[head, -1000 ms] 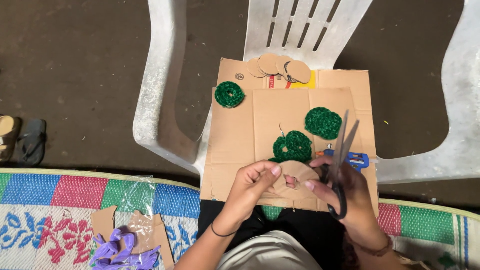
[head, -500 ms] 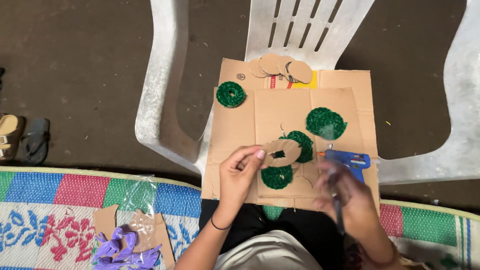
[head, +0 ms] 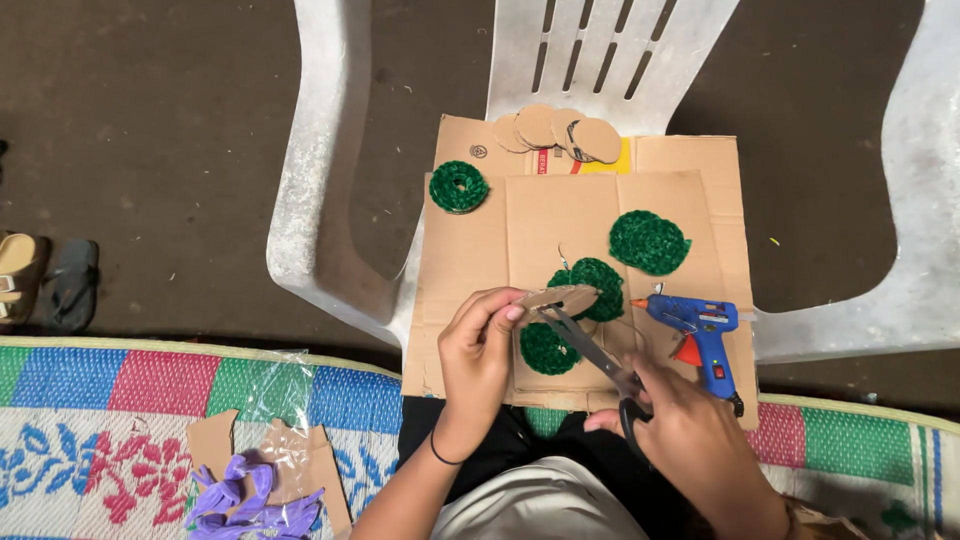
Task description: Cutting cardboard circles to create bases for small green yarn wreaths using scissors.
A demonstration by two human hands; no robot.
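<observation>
At the far left edge, sandals [head: 45, 280] lie on the dark floor. Below them a striped and flowered mat [head: 120, 420] carries cardboard scraps [head: 215, 440], clear plastic wrap and a bunch of purple ribbon [head: 245, 500], set within reach but out of the working area.

A white plastic chair [head: 330, 180] serves as the counter, with a flattened cardboard sheet [head: 520, 230] laid across its seat to give a flat surface. On it, at the upper left, sits a small green woven ring [head: 459, 186]; at the top edge is a row of plain cardboard discs [head: 560, 130].

The left hand [head: 478, 355] pinches a cardboard ring [head: 560, 298] by its near edge, holding it up off the sheet so the blades can get at it. Beneath it lie two green woven discs [head: 548, 350], with a third larger one [head: 650, 242] further right.

The right hand [head: 690, 440] is closed through the handles of the scissors [head: 590, 350], blades angled up toward the ring. Just beside it, a blue glue gun [head: 700, 335] rests on the sheet with its nozzle pointing left.
</observation>
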